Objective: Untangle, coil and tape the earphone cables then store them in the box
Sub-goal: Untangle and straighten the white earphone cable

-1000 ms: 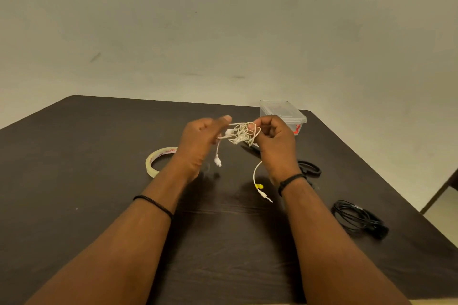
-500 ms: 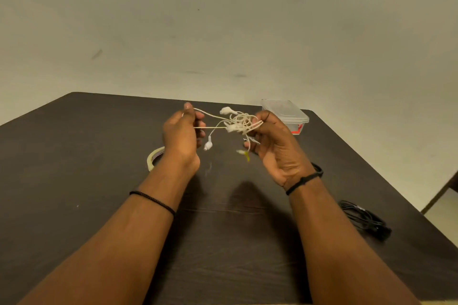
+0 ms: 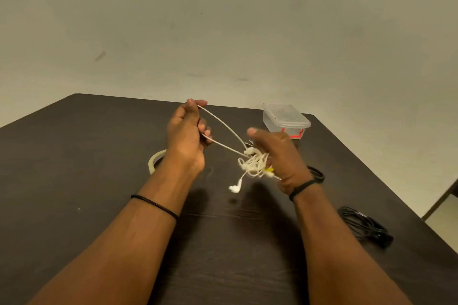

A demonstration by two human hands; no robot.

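A tangled white earphone cable [image 3: 255, 164] hangs in the air between my hands above the dark table [image 3: 74, 181]. My left hand [image 3: 184, 136] pinches a loop of it, two strands stretched tight toward the knot. My right hand [image 3: 277, 156] grips the knotted bundle, and one earbud dangles below it. A clear plastic box [image 3: 285, 120] with its lid on stands at the table's far right. A roll of clear tape [image 3: 156, 161] lies behind my left wrist, partly hidden.
A coiled black cable [image 3: 364, 225] lies near the table's right edge. Another black coil [image 3: 317, 174] peeks out behind my right wrist. A plain wall rises behind the table.
My left hand has pulled a loop of the white cable up and away to the left. My right hand has dropped lower with the knot, and the strands are now taut.
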